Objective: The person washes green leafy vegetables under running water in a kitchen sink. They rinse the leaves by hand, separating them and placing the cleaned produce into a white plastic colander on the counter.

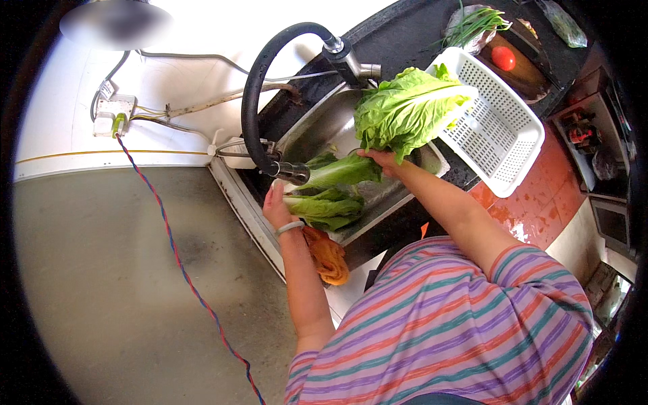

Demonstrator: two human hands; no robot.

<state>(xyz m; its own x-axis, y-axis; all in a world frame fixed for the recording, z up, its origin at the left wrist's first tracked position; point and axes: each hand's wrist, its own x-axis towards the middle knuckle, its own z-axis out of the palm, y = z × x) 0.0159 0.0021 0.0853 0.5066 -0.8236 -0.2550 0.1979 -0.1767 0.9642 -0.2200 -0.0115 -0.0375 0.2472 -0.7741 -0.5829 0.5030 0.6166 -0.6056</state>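
Observation:
My left hand (277,206), with a pale band at the wrist, grips the white stem end of a green leaf (334,173) under the faucet's metal spray head (292,172). My right hand (383,161) is at the leafy end of the same leaf; its fingertips are partly hidden. Beneath lies another leafy green (329,208), its stem end close to my left hand. All this is over the stainless steel sink (324,119). A larger bunch of leafy greens (405,109) with a thick white stem rests across the sink's far end and the rim of a white perforated plastic basket (506,152).
The black faucet hose (250,91) arches over the sink. Beyond the basket are a tomato (503,58) on a wooden cutting board (524,78) and green onions (476,25). An orange cloth (326,255) hangs at the sink's near edge. A twisted red-blue cord (174,243) hangs at left.

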